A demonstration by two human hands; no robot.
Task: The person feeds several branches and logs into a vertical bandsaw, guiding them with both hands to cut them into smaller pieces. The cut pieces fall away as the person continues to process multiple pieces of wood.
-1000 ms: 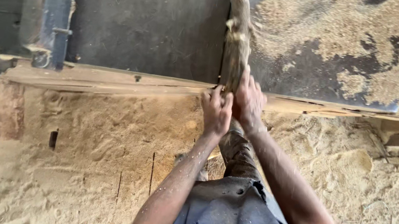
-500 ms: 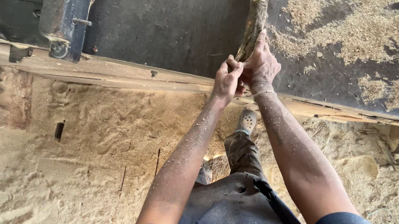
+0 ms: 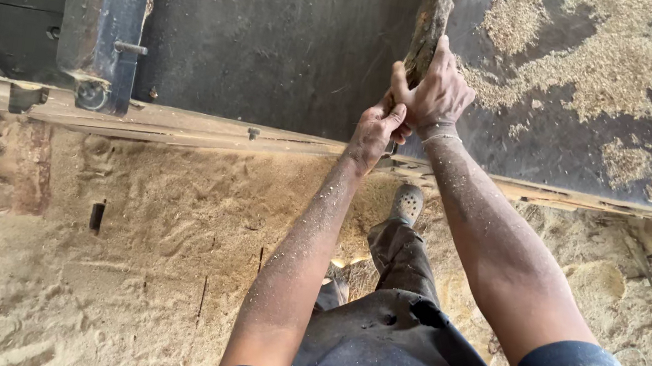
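Plainly, the rough strip of wood (image 3: 430,20) is a stiff, bark-edged offcut, and I judge it fairly light for its length but coarse and splintery, not slippery; its dusty surface should give good friction. It lies on the dark metal table (image 3: 278,34), running away from the person toward the top of the view, with its near end at the table's front edge. The near end looks the sensible place to hold, and both hands are there. The right hand (image 3: 437,88) wraps over the strip, its grip closed around the wood with fingers curled on top. The left hand (image 3: 373,129) sits just below and touching it, its grip closed on the strip's very end. Both forearms reach forward, nearly straight, flecked with sawdust (image 3: 171,213), above the sawdust-covered floor.
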